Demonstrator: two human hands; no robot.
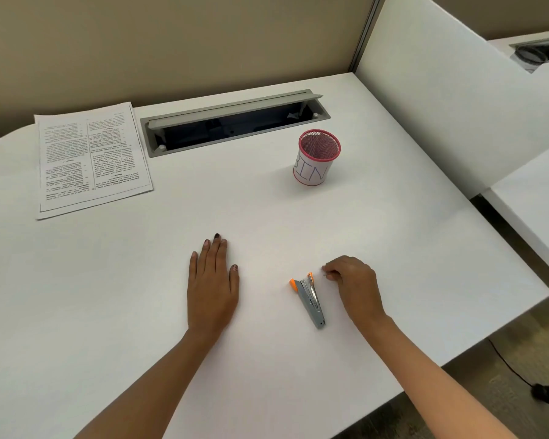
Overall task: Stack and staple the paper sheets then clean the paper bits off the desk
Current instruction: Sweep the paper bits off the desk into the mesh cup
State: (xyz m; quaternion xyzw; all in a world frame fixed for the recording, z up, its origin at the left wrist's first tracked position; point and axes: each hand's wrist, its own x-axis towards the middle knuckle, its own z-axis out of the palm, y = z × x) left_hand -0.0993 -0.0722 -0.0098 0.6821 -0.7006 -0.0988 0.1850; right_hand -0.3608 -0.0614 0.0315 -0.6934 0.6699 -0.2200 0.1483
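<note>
Printed paper sheets [92, 160] lie stacked at the far left of the white desk [267, 217], two-column text too small for me to read. The pink mesh cup [314, 166] far right wears a white wrap lettered "BIN"; I can't make out its contents. Grey-and-orange stapler [311, 299] lies just beside my right hand [352, 280], whose fingers curl down to the desk, can't tell if pinching anything; left hand [211, 286] lies flat, fingers straight, with an open cable hatch [235, 122] and beige partition [171, 42] behind.
</note>
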